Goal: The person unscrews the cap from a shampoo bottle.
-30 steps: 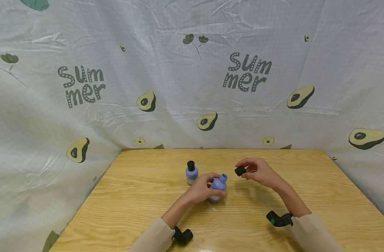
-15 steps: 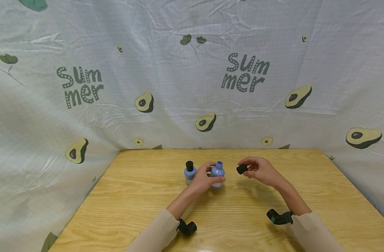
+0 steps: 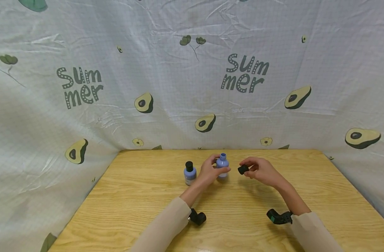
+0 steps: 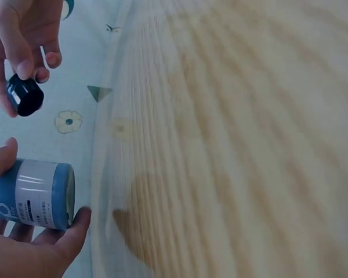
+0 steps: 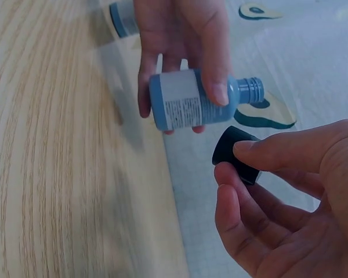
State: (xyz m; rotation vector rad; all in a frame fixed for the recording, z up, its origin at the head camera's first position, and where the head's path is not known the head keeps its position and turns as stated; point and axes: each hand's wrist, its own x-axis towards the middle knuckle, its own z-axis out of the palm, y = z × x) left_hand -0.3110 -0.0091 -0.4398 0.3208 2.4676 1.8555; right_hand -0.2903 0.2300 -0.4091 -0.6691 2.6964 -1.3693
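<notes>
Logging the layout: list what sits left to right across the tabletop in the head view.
Capped bottle → left hand → open bottle → black cap → right hand.

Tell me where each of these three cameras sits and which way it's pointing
Head: on the person's head, looking forward and down at the table; shows both sleeved forearms, left hand gripping the open bottle, right hand pinching the cap.
Left wrist: on the left wrist, looking past the palm along the tabletop; shows left hand, bottle, right fingers, cap.
Right wrist: on the right wrist, looking toward the left hand; shows both hands.
Shared: all three show bottle and cap.
</notes>
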